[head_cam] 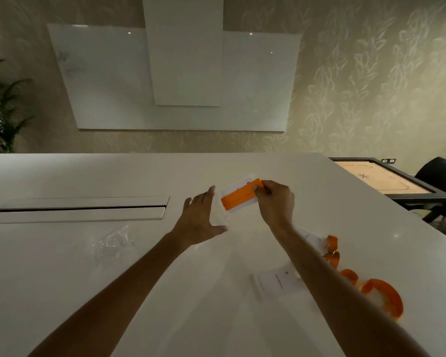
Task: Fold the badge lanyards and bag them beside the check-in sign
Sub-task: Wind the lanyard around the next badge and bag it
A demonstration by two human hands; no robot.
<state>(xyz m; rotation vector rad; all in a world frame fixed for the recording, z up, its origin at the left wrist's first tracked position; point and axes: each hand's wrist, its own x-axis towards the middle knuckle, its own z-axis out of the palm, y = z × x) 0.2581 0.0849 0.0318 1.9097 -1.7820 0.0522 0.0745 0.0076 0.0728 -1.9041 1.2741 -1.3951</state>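
My right hand (277,199) pinches a folded orange lanyard (238,195) lying across its white badge card (236,188), held just above the white table (113,266). My left hand (200,215) is spread next to it, thumb and fingers holding a clear plastic bag (220,219) whose mouth sits under the lanyard's left end. A second orange lanyard (384,292) lies loose and unfolded at the right, partly hidden by my right forearm. A small white card (276,282), possibly the check-in sign, lies flat under that arm.
Crumpled clear bags (113,243) lie left of my left arm. A long cable slot (80,208) is set into the table at the left. The table's right edge runs diagonally; beyond it stand a carrom board (386,179) and a dark chair (440,176).
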